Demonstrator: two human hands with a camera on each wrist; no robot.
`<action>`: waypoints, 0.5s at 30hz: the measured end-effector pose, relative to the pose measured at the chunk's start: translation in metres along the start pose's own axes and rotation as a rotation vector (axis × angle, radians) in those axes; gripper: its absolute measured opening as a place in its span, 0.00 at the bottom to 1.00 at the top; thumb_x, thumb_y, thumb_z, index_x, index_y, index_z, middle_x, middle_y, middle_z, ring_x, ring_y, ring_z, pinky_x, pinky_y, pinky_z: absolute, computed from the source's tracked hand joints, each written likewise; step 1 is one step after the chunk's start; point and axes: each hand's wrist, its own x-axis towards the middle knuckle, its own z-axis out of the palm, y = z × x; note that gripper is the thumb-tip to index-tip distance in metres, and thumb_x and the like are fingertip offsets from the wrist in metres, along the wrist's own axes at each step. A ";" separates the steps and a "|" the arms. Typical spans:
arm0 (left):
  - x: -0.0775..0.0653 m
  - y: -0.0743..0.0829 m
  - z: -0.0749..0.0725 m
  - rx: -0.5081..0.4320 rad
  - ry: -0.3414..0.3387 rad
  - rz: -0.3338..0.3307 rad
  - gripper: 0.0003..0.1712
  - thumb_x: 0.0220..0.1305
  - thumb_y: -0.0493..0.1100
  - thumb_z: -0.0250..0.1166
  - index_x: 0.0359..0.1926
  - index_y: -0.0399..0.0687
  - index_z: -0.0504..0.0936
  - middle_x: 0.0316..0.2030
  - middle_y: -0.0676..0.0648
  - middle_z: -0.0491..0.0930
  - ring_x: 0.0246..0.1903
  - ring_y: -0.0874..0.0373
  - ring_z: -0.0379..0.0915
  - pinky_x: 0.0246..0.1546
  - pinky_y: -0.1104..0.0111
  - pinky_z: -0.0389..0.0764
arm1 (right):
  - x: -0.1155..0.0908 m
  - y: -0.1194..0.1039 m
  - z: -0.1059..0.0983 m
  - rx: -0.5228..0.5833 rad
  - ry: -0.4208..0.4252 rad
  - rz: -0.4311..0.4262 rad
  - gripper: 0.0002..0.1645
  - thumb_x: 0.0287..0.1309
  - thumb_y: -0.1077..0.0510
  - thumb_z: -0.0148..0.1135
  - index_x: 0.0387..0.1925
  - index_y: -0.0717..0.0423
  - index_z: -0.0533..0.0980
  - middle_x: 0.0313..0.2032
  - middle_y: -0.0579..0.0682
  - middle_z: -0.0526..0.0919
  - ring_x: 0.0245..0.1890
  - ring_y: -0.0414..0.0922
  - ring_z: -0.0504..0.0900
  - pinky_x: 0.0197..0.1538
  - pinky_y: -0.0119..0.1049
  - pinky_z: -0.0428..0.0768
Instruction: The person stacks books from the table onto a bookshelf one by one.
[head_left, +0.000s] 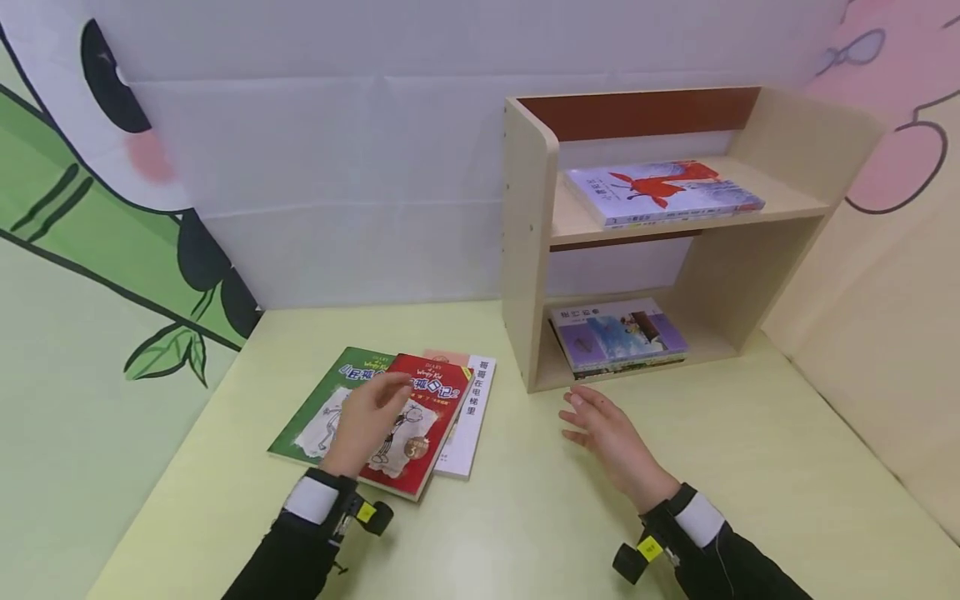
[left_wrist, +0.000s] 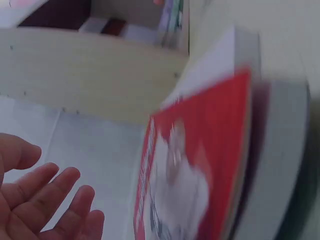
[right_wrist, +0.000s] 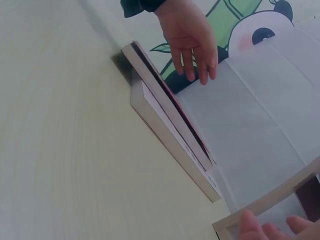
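Observation:
My left hand (head_left: 369,423) hovers over a red book (head_left: 420,429), its fingers loosely bent and holding nothing. The red book lies partly across a green book (head_left: 318,421) and a white book (head_left: 467,425), whose covers it partly hides. In the left wrist view the red book (left_wrist: 200,150) shows blurred, with the fingers apart from it. My right hand (head_left: 611,437) is in the air in front of the shelf, palm turned inward, fingers relaxed and nothing in them. Nearest to it is a purple-and-blue book (head_left: 618,333) on the bottom shelf.
A two-tier wooden bookshelf (head_left: 528,250) stands at the back right of the pale table (head_left: 525,533). On its upper board lie books with a red animal cover (head_left: 663,193). A white sheet (head_left: 337,167) hangs behind, and patterned walls flank both sides.

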 end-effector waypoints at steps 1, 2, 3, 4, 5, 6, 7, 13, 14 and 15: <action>0.004 -0.010 -0.007 0.018 0.018 -0.038 0.19 0.64 0.47 0.58 0.54 0.47 0.75 0.49 0.44 0.77 0.50 0.50 0.72 0.46 0.58 0.76 | 0.000 0.001 0.001 0.007 -0.004 0.010 0.32 0.66 0.50 0.49 0.64 0.62 0.56 0.65 0.62 0.57 0.61 0.58 0.63 0.58 0.47 0.69; 0.007 -0.019 -0.014 0.032 0.030 -0.082 0.19 0.65 0.47 0.56 0.55 0.46 0.74 0.50 0.42 0.76 0.51 0.48 0.71 0.47 0.56 0.75 | 0.000 0.001 0.002 0.008 -0.014 0.016 0.32 0.66 0.50 0.49 0.64 0.62 0.56 0.65 0.62 0.57 0.61 0.58 0.64 0.58 0.47 0.68; 0.011 -0.027 -0.020 0.048 0.040 -0.128 0.20 0.66 0.48 0.55 0.56 0.45 0.74 0.51 0.41 0.76 0.51 0.47 0.71 0.48 0.55 0.74 | 0.000 0.002 0.003 0.014 -0.021 0.022 0.31 0.66 0.50 0.49 0.64 0.62 0.56 0.65 0.62 0.57 0.61 0.57 0.64 0.58 0.47 0.68; 0.013 -0.034 -0.026 0.061 0.043 -0.166 0.21 0.66 0.49 0.54 0.57 0.44 0.73 0.51 0.39 0.75 0.52 0.46 0.70 0.49 0.54 0.73 | -0.001 0.003 0.004 0.020 -0.030 0.026 0.31 0.66 0.50 0.49 0.64 0.62 0.56 0.65 0.62 0.57 0.61 0.57 0.64 0.58 0.47 0.68; 0.015 -0.040 -0.032 0.072 0.035 -0.203 0.23 0.67 0.49 0.53 0.58 0.44 0.71 0.53 0.38 0.73 0.53 0.45 0.68 0.50 0.53 0.72 | -0.001 0.003 0.005 0.028 -0.036 0.031 0.31 0.66 0.50 0.48 0.64 0.62 0.56 0.65 0.62 0.57 0.61 0.58 0.64 0.58 0.47 0.68; 0.017 -0.046 -0.038 0.077 0.023 -0.237 0.24 0.67 0.49 0.52 0.59 0.43 0.70 0.54 0.37 0.72 0.54 0.44 0.67 0.51 0.52 0.71 | -0.001 0.004 0.006 0.033 -0.042 0.034 0.31 0.66 0.51 0.48 0.64 0.62 0.56 0.65 0.62 0.57 0.61 0.58 0.64 0.58 0.47 0.69; 0.017 -0.051 -0.042 0.079 0.005 -0.266 0.25 0.68 0.50 0.51 0.61 0.42 0.69 0.55 0.36 0.70 0.55 0.43 0.65 0.52 0.51 0.69 | -0.001 0.005 0.007 0.041 -0.048 0.039 0.31 0.66 0.51 0.49 0.64 0.63 0.56 0.65 0.62 0.57 0.61 0.58 0.64 0.58 0.46 0.69; 0.012 -0.057 -0.050 0.057 -0.098 -0.377 0.30 0.68 0.53 0.50 0.64 0.41 0.62 0.59 0.34 0.65 0.58 0.40 0.60 0.55 0.47 0.65 | -0.002 0.012 0.015 0.060 -0.061 0.069 0.33 0.66 0.50 0.49 0.65 0.65 0.55 0.64 0.62 0.58 0.60 0.57 0.66 0.57 0.45 0.69; 0.010 -0.054 -0.049 0.058 -0.115 -0.381 0.30 0.67 0.53 0.50 0.65 0.41 0.62 0.60 0.34 0.64 0.58 0.40 0.60 0.54 0.47 0.66 | -0.002 0.013 0.016 0.063 -0.059 0.077 0.33 0.66 0.51 0.49 0.65 0.65 0.55 0.64 0.62 0.59 0.60 0.57 0.66 0.57 0.45 0.70; 0.009 -0.052 -0.047 0.059 -0.133 -0.386 0.31 0.67 0.53 0.51 0.65 0.41 0.61 0.60 0.34 0.64 0.58 0.40 0.60 0.54 0.47 0.66 | -0.002 0.014 0.017 0.067 -0.058 0.084 0.33 0.66 0.51 0.49 0.65 0.65 0.55 0.64 0.62 0.59 0.60 0.57 0.66 0.57 0.45 0.70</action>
